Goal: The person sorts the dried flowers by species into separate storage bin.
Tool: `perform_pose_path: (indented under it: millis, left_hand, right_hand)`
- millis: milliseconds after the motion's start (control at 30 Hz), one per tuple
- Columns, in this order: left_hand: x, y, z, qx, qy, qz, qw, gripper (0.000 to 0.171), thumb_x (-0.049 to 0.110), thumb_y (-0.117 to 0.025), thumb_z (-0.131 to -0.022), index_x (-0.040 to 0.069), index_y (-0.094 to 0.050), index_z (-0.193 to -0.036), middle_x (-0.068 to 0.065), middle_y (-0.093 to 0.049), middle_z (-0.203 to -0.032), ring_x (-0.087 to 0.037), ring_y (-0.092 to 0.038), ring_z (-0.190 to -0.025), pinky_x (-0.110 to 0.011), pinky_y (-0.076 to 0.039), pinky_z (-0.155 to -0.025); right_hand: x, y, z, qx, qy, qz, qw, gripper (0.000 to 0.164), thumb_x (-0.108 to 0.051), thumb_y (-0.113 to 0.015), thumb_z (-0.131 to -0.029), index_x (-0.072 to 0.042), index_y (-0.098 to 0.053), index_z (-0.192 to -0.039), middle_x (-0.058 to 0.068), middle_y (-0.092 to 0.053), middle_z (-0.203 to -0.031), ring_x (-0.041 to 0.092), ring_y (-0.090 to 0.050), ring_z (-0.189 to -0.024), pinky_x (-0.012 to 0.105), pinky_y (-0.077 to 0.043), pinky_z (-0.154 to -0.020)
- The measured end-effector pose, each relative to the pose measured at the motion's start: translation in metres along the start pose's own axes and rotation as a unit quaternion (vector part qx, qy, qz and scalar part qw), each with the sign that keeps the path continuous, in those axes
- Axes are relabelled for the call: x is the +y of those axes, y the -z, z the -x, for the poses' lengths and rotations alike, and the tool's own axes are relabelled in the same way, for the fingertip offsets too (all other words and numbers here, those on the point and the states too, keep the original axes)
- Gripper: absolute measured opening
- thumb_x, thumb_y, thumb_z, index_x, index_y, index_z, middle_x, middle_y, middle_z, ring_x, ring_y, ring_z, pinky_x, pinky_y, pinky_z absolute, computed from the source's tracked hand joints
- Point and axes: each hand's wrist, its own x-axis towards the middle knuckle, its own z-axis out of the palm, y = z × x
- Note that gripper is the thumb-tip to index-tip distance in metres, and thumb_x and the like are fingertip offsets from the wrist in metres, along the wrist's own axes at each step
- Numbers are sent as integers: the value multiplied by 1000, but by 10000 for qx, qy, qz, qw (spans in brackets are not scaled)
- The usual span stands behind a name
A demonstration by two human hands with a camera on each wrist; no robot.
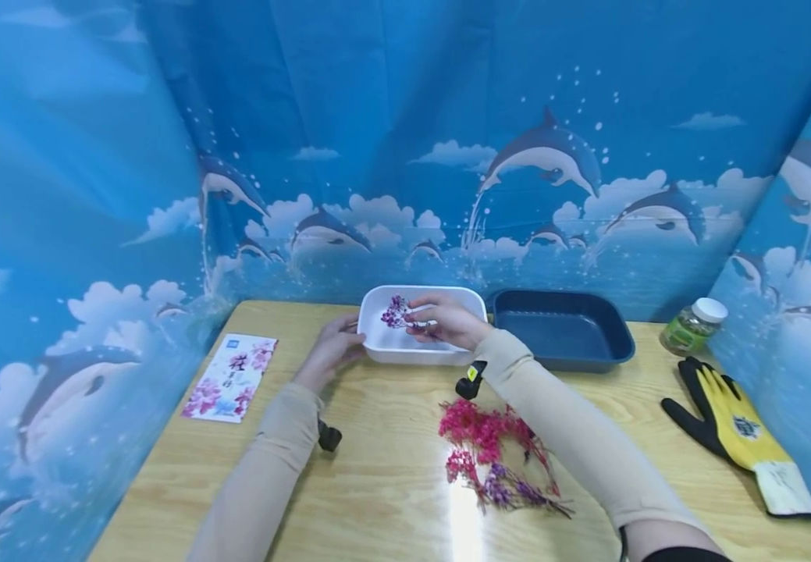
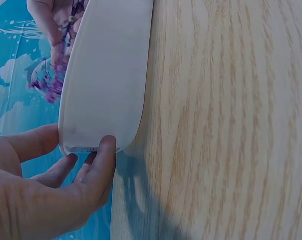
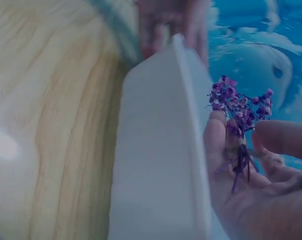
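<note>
A white rectangular tray (image 1: pixel 415 357) stands at the back of the wooden table. My left hand (image 1: pixel 335 346) grips its left end, thumb at the rim and fingers against the outer side, as the left wrist view shows at the tray's end wall (image 2: pixel 103 75). Over the tray's inside, my right hand (image 1: pixel 443 321) holds a small sprig of purple dried flowers (image 3: pixel 240 112) between thumb and fingers. Its stems cross the fingers and its blossoms point left in the head view. In front of the tray lie pink dried flowers (image 1: pixel 475 425) and another purple bunch (image 1: pixel 506 490).
A dark blue tray (image 1: pixel 560 361) stands right of the white one. Farther right are a jar with a white lid (image 1: pixel 695 326) and a yellow-and-black work glove (image 1: pixel 735 417). A flower-printed packet (image 1: pixel 231 378) lies at left. Dolphin-printed curtain (image 1: pixel 377 156) borders the table's back.
</note>
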Motion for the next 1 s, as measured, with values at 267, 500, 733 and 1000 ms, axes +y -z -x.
perform_pose_path:
  millis: [267,500,733,1000]
  left_hand:
    - [-1,-6,-1,-54,-90,-18,9999,63,-4,-54,-101,2,-37,-161,-26,-46,-161,-44,-52,-143,-52,-49,-121]
    - [-1,-9,1,-64,-108,-3,9999,63,-3,-54,-102,1,-36,-162,-26,-46,-161,-44,-51,-143,-52,-49,-122]
    - [-2,-8,0,-35,-52,-39,10000,63,-3,-54,-102,3,-36,-162,-24,-46,-162,-44,-51,-145,-51,-49,-122]
    - [-1,-2,2,-30,-69,-60,10000,64,-2,-52,-104,4,-32,-164,-25,-42,-164,-45,-49,-146,-52,-47,-123]
  right_hand:
    - [12,-7,-9,24,135,826,9965,37,4,-56,-103,5,-52,-139,15,-72,-109,12,-73,-76,20,-58,-63]
    - [16,-5,-10,35,41,1659,9861,40,-6,-65,-101,-1,-58,-140,10,-64,-119,14,-63,-84,23,-54,-71]
    - [11,2,-1,184,31,1953,9806,45,-8,-53,-107,-3,-51,-151,23,-59,-149,35,-57,-139,55,-49,-119]
    - [-3,12,16,231,235,1545,9875,49,-11,-48,-110,-3,-43,-158,24,-48,-160,44,-45,-150,58,-41,-127]
